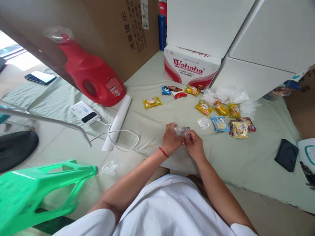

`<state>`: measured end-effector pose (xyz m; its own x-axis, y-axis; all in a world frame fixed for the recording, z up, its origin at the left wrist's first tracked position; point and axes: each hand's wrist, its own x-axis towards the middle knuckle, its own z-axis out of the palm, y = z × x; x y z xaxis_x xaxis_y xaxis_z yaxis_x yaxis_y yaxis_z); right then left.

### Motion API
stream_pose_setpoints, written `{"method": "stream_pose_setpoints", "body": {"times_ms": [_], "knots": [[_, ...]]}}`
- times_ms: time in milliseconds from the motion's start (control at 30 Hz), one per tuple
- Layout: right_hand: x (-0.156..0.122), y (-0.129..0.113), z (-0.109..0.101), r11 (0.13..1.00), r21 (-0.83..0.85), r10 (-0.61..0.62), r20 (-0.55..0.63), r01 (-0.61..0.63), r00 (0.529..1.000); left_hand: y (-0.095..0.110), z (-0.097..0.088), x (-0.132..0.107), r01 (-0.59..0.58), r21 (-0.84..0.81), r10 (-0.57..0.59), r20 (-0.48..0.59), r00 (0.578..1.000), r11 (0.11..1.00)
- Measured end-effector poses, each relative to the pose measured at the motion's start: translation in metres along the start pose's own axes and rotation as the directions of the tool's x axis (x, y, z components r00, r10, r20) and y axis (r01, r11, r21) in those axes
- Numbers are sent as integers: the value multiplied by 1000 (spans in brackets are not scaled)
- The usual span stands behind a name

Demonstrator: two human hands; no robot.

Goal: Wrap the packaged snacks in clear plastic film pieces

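My left hand [171, 139] is closed around one side of a small clear plastic wrapper [180, 131], with something dark showing inside it. My right hand [195, 146] pinches the same wrapper from the other side. Both hands meet close to the near edge of the cloth-covered surface. Just beyond them lie a crumpled clear wrapper [203, 122], a blue snack packet [220, 124] and a yellow cookie packet [239, 129]. Several gold-wrapped snacks, one of them a gold packet [152, 102] on the left, are spread further back.
A Wahaha water carton [192, 67] and white boxes [209, 23] stand at the back. On the left are a red detergent jug [91, 72], a white roll [117, 123], a cabled white device [85, 112] and a green stool [46, 183]. Loose clear plastic bags [230, 95] lie behind the snacks.
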<state>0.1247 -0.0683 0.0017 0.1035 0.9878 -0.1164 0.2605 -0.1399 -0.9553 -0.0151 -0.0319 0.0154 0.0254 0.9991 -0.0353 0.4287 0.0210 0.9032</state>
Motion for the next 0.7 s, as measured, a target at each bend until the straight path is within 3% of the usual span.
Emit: {"method": "stream_pose_setpoints", "body": {"times_ms": [67,133,200,267,400,533,633,700], "knots": [[3,5,2,998,59,36,-23,-35,999,-4,-5,6,55,-312,-40,54,998,948],[7,6,2,992,105,77,-40,-72,996,-4,-12,13,170,-596,-93,158,983,785],[9,5,1,986,132,107,-51,-99,993,0,-19,18,303,-715,-138,281,950,630],[11,4,1,982,153,117,-49,-108,992,3,-20,21,371,-721,-160,346,924,585],[10,3,3,980,175,103,-14,-99,995,2,-9,19,317,-636,-247,200,948,703],[9,0,3,963,240,124,5,-122,992,0,0,23,311,-422,-320,51,946,852],[9,-5,-6,950,286,153,-66,-128,986,2,-4,28,237,-223,-247,-20,969,946],[8,-8,-13,943,306,176,-132,-129,975,6,-7,27,132,-101,-140,-74,987,986]]}}
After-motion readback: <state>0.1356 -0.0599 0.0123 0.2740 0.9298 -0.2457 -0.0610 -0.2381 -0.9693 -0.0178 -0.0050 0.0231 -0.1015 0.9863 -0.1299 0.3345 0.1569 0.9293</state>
